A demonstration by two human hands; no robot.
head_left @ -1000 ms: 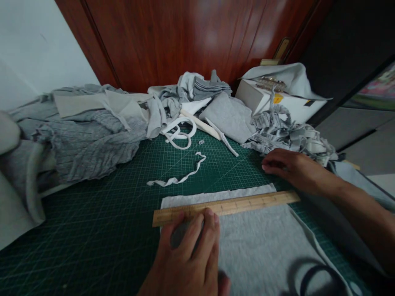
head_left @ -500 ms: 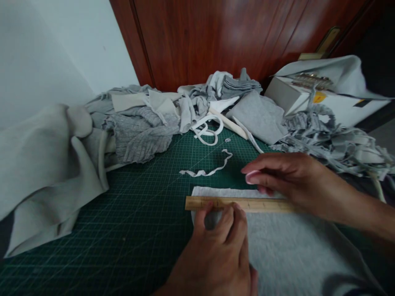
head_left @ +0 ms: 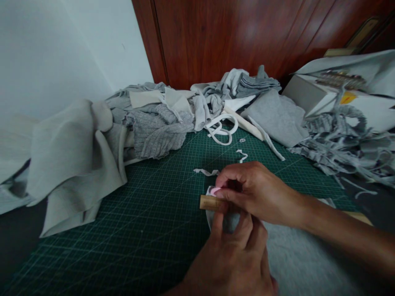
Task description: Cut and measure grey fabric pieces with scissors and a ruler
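A piece of light grey fabric (head_left: 296,246) lies under a wooden ruler (head_left: 207,202), whose left end sticks out past the fabric's edge. The fingertips of my left hand (head_left: 234,255) are spread and press the ruler down on the cloth. Between the thumb and fingers of my right hand (head_left: 262,191) is a small pink tailor's chalk (head_left: 214,190), held at the fabric's upper left corner just above the ruler. My right hand and forearm hide most of the ruler.
A green gridded cutting mat (head_left: 123,222) covers the table. White-handled scissors (head_left: 226,131) lie beyond my hands, near a curled fabric strip (head_left: 205,172). Grey cloth pieces (head_left: 160,127) are heaped along the back and left. At right are shredded scraps (head_left: 348,144) and a white box (head_left: 311,96).
My right hand has moved left along the ruler with the chalk, reaching the fabric's left corner. My left hand stays on the ruler. The view has turned slightly left.
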